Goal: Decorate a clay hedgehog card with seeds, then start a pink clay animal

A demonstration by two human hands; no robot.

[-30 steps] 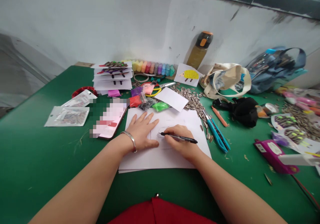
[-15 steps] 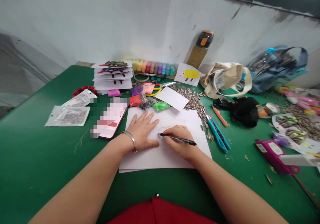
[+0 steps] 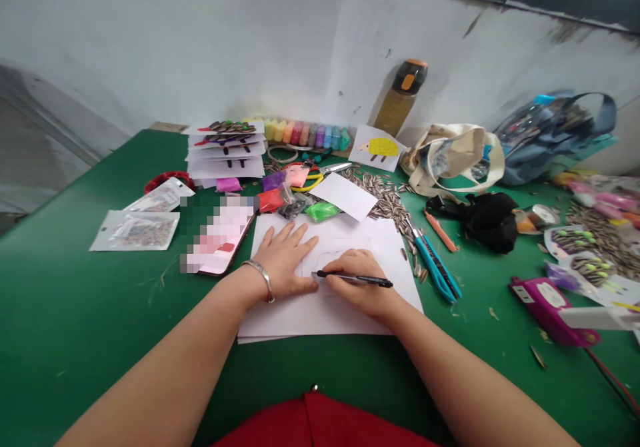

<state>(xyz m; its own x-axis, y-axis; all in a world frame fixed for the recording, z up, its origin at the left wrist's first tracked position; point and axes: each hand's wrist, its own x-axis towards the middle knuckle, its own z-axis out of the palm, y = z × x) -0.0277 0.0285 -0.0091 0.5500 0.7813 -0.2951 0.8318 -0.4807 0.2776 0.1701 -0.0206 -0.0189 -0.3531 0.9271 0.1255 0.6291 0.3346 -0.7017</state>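
My left hand [image 3: 284,262] lies flat with spread fingers on a stack of white paper [image 3: 290,317], pressing its left side. A black pen [image 3: 360,278] is pinched in my right hand [image 3: 363,286], its tip touching the top sheet close to my left thumb. Faint thin lines show on that sheet around my right hand, which partly covers them. A smaller white card [image 3: 344,196] overlaps the paper's far edge, beside packets of coloured clay, one of them a green packet [image 3: 321,212].
A phone [image 3: 223,237] and seed packets [image 3: 135,231] lie on the left. To the right are a teal utility knife [image 3: 436,267], loose sunflower seeds [image 3: 390,200], a black pouch [image 3: 490,222] and a magenta device [image 3: 550,310]. A bottle [image 3: 401,99] stands by the wall.
The pen tip and my right hand have shifted slightly left and down along the sheet. My left hand stays in place.
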